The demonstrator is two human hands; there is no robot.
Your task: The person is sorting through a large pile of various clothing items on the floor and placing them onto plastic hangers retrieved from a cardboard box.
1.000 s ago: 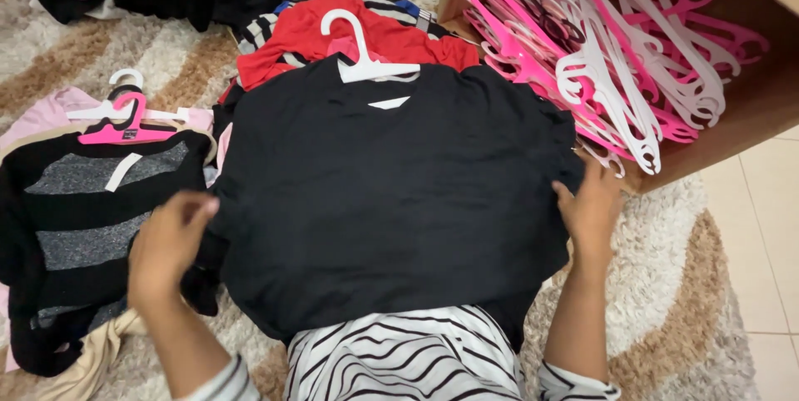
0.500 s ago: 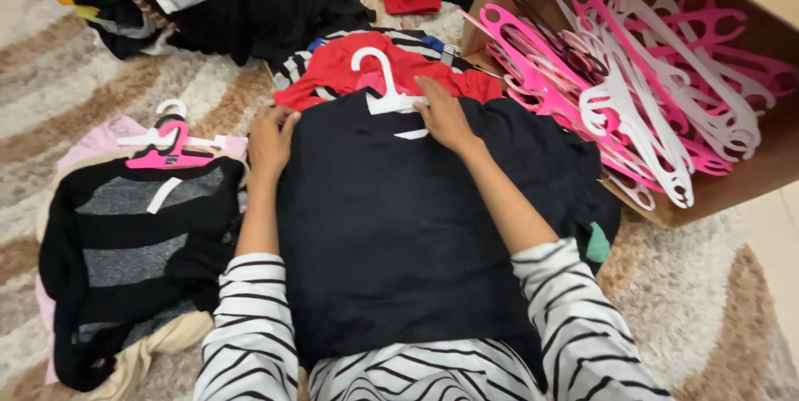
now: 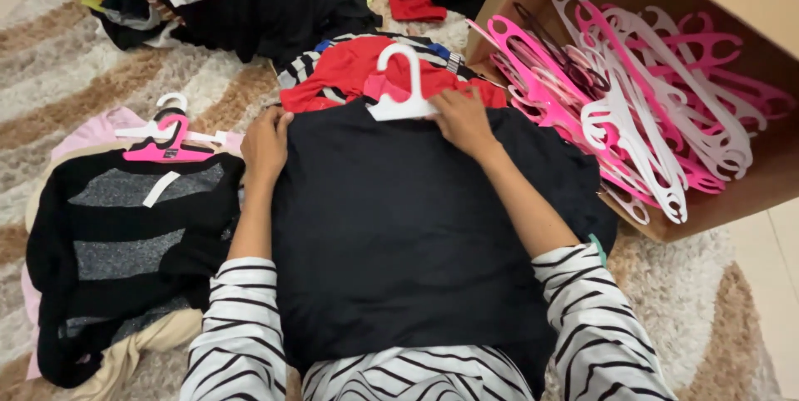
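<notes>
Nearest the camera, two black-and-white striped sleeves [image 3: 241, 334] ran forward over a black top [image 3: 399, 226] that lay flat on a shaggy beige-and-brown rug [image 3: 691, 318]. The top's long axis ran straight away from the person, hem at the lap, neck at the far end. Its left edge touched a black-and-grey striped sweater [image 3: 125, 243] on a pink hanger [image 3: 166, 150]; its right edge bunched just beside the cardboard box [image 3: 741, 193], so little free rug showed on either side. Open rug lay only at the near right, running out to pale floor tiles [image 3: 778, 276].

Left hand [image 3: 266, 145] rested on the top's left shoulder, fingers curled over the cloth edge; whether they pinched it could not be told. Right hand [image 3: 462, 118] lay at the neckline, fingers bent and pressed on the base of a white hanger [image 3: 404, 89], touching it; a full grip could not be confirmed. The hanger's hook pointed away from the person, its arms tucked under the collar.

Just beyond, under the hook, a red garment [image 3: 349, 72] lay atop a striped one. To the far right, the box held a loose heap of pink and white hangers [image 3: 649, 93], tips spilling over its near edge. Farthest off, a dark clothes pile [image 3: 250, 2] closed the far side.
</notes>
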